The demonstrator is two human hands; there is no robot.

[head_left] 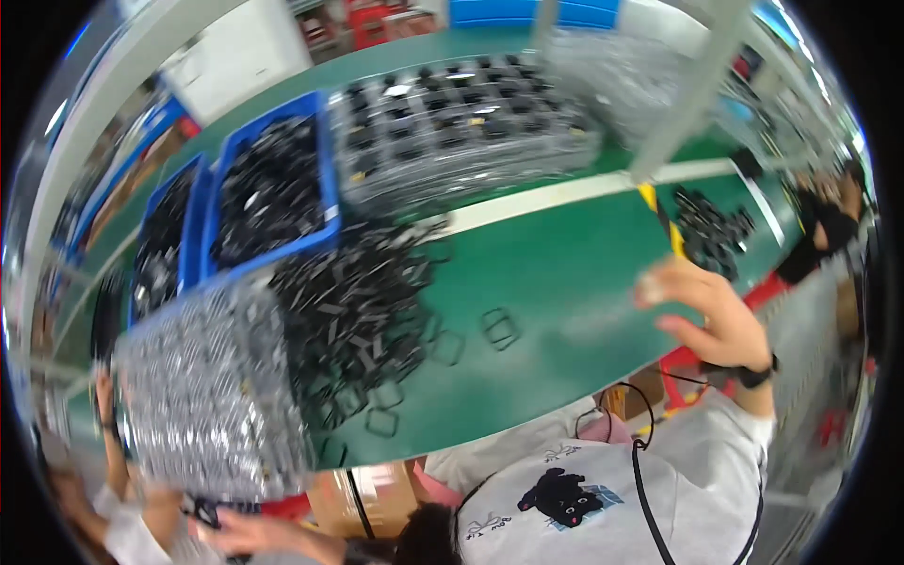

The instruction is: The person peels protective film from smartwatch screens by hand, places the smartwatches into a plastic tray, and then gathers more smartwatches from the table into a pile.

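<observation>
My right hand (711, 315) is above the right part of the green table, fingers and thumb curved apart with nothing seen between them. At the lower left my left hand (240, 533) is low, beside the near end of a stack of clear plastic trays (202, 386). A small black part (202, 511) is at its fingertips, too blurred to name more exactly. Two thin black rectangular frames (500, 328) lie on the table between the hands. Left of them spreads a heap of similar black frames and strips (353, 301).
Two blue bins (331, 179) of black parts stand at the back left. Clear trays of black parts (452, 122) are stacked at the back. A white post (692, 89) rises near more black pieces (711, 231). Another person's hand (104, 394) shows at far left.
</observation>
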